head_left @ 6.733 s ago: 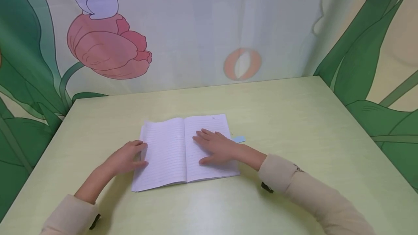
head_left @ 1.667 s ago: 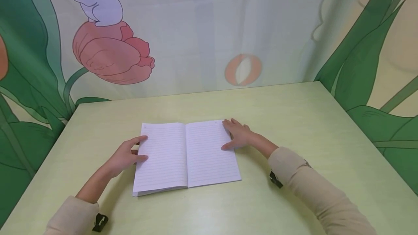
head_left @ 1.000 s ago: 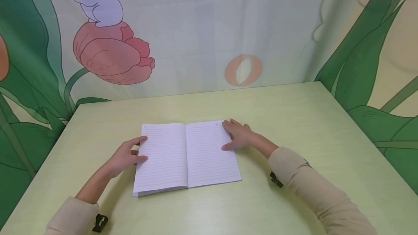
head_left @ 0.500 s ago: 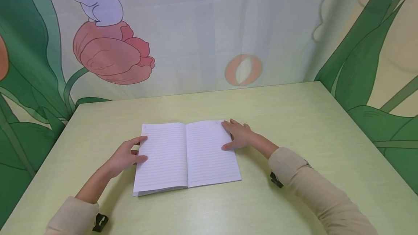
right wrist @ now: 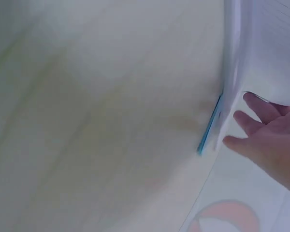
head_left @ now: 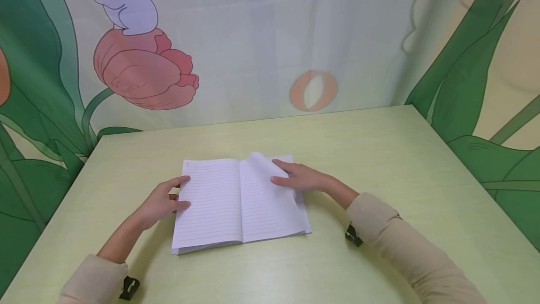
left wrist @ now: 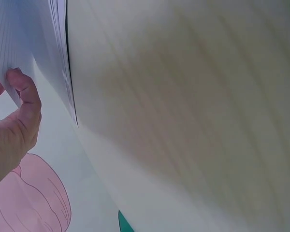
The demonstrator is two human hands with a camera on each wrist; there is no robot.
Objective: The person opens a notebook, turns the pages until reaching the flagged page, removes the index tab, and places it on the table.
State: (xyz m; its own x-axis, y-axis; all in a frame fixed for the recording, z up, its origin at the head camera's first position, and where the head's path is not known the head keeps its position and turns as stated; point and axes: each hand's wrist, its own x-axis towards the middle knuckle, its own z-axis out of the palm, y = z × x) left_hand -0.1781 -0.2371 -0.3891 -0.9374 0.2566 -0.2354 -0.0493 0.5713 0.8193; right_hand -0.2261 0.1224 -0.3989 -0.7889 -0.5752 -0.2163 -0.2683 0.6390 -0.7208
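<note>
An open notebook (head_left: 208, 205) with lined white pages lies on the table, its spine running away from me. At its left edge my left hand (head_left: 160, 205) holds the pages, thumb and a finger on top; the left wrist view shows the sheet edge between the fingertips (left wrist: 17, 75). My right hand (head_left: 301, 177) pinches the outer edge of the top right page (head_left: 266, 210). That page bows upward near its far corner, baring a strip of the sheet beneath. In the right wrist view some fingers (right wrist: 249, 123) spread below the lifted page.
The pale wooden table (head_left: 358, 149) extends around the notebook. A thin blue strip (right wrist: 210, 125) sticks out at the notebook's right side in the right wrist view. Behind the table hangs a printed curtain (head_left: 244, 60).
Earlier my right hand lay flat on the right page, then at its edge. Now it has moved left, lifting and curling that page. My left hand holds still over the last second.
</note>
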